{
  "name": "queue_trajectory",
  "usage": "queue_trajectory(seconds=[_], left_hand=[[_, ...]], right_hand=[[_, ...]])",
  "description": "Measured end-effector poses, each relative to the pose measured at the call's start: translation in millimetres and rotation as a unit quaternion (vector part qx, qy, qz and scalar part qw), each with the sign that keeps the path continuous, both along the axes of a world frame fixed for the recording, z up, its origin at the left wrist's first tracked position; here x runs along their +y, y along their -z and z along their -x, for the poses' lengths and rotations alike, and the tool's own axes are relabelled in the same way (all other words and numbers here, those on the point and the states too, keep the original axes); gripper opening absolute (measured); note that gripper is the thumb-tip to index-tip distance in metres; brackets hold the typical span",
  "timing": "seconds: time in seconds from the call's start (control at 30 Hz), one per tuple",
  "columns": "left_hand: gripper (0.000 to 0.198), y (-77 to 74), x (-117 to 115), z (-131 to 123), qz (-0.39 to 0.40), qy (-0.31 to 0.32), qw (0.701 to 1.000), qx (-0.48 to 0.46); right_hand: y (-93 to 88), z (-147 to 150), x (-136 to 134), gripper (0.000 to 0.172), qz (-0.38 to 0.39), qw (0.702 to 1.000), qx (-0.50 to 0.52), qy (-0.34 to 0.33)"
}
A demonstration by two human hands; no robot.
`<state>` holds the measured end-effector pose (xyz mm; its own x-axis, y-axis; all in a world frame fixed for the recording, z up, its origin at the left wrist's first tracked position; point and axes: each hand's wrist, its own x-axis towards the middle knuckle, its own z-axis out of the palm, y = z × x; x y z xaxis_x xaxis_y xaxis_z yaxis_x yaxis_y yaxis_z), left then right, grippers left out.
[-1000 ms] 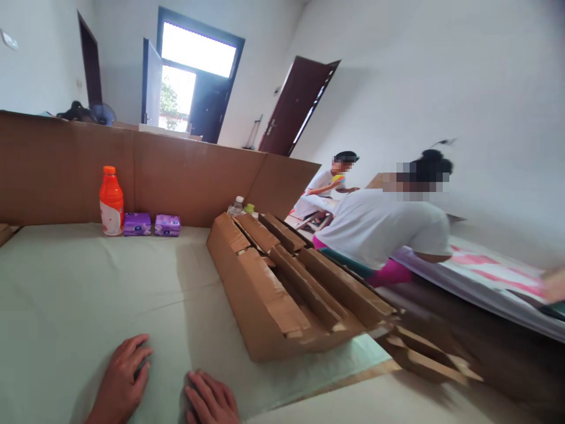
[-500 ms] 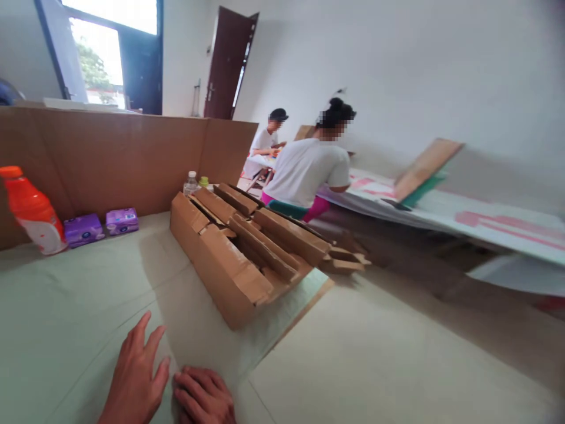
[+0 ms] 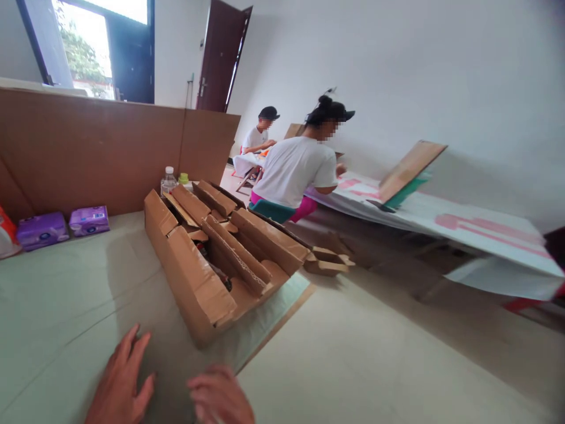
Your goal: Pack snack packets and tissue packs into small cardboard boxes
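My left hand [image 3: 118,383] lies at the bottom edge with its fingers stretched out over the pale green sheet [image 3: 66,294], holding nothing. Beside it my right hand [image 3: 220,394] hovers with its fingers curled down and smeared by motion; I see nothing in it. Just beyond both hands sits an open cardboard box [image 3: 207,259] with its flaps folded inward.
Two purple packets [image 3: 62,224] and an orange bottle [image 3: 6,232] stand against a tall cardboard wall [image 3: 110,153]. Small bottles [image 3: 168,179] stand behind the box. Two people in white shirts [image 3: 295,168] work at a low printed sheet [image 3: 463,227]. A small cardboard piece [image 3: 326,262] lies on the floor.
The view has swung further right, pushing the bottle to the left edge. My left hand stays spread; my right hand has lifted a little and blurred.
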<state>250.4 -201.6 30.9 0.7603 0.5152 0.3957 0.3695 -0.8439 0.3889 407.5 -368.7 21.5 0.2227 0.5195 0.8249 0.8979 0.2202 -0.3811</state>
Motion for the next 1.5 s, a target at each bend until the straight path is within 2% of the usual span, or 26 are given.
queue_trajectory(seconds=[0.1,0.17,0.23,0.33,0.43,0.57,0.67,0.77,0.87,0.97,1.03,1.1,1.2,1.27,1.33,1.4,1.5], left_hand=[[0.063,-0.4,-1.3,-22.0,0.013,0.007,1.0,-0.006],[0.069,0.4,-8.4,-41.7,0.014,0.016,1.0,-0.01],[0.076,3.6,-19.5,-59.4,0.024,0.024,0.999,-0.014],[0.084,12.7,-38.5,-76.7,0.054,0.046,0.997,-0.008],[0.091,22.3,-54.2,-85.5,0.065,0.066,0.996,0.007],[0.098,24.5,-62.8,-89.5,0.08,0.08,0.994,0.0],[0.092,18.3,-57.3,-80.8,0.117,0.078,0.99,0.011],[0.083,14.8,-46.9,-61.0,0.137,0.074,0.988,0.024],[0.078,15.9,-40.3,-41.7,0.146,0.094,0.984,0.033],[0.082,13.5,-37.8,-34.6,0.17,0.107,0.978,0.061],[0.084,6.2,-36.0,-37.3,0.192,0.097,0.974,0.074],[0.083,-6.2,-33.8,-43.5,0.206,0.089,0.972,0.07],[0.084,-30.5,-32.3,-56.0,0.213,0.089,0.972,0.046],[0.083,-46.5,-34.7,-65.5,0.214,0.093,0.972,0.027],[0.083,-59.1,-40.2,-76.4,0.222,0.099,0.97,0.013],[0.084,-66.5,-47.6,-88.8,0.246,0.095,0.965,0.001],[0.1,-67.5,-58.3,-107.6,0.303,0.03,0.952,-0.031]], right_hand=[[-31.1,-54.2,-24.6,0.018,0.016,0.99,0.105,0.094],[-35.9,-78.9,-32.7,0.018,0.045,0.98,0.135,0.14],[-30.2,-93.4,-34.9,0.019,0.079,0.974,0.142,0.157],[-17.6,-102.2,-34.3,0.022,0.103,0.973,0.136,0.156],[-13.1,-104.6,-36.1,0.023,0.109,0.972,0.132,0.159],[-16.7,-103.5,-43.1,0.023,0.102,0.972,0.129,0.167],[-27.1,-100.3,-48.3,0.018,0.071,0.972,0.12,0.187],[-54.0,-99.7,-48.0,0.018,0.039,0.974,0.096,0.204],[-96.3,-105.5,-35.8,0.019,0.031,0.979,0.047,0.196],[-137.4,-118.2,-11.6,0.019,0.033,0.984,-0.001,0.173],[-157.3,-130.1,7.4,0.019,0.061,0.987,-0.038,0.143],[-171.3,-142.3,25.6,0.02,0.133,0.983,-0.079,0.102],[-187.3,-153.7,48.7,0.022,0.303,0.944,-0.121,0.058],[-196.5,-153.3,62.1,0.028,0.433,0.89,-0.12,0.079],[-203.2,-147.2,74.5,0.036,0.531,0.83,-0.114,0.122],[-206.5,-138.3,84.2,0.032,0.58,0.793,-0.118,0.143],[-208.4,-127.4,88.6,0.028,0.594,0.781,-0.134,0.139]])
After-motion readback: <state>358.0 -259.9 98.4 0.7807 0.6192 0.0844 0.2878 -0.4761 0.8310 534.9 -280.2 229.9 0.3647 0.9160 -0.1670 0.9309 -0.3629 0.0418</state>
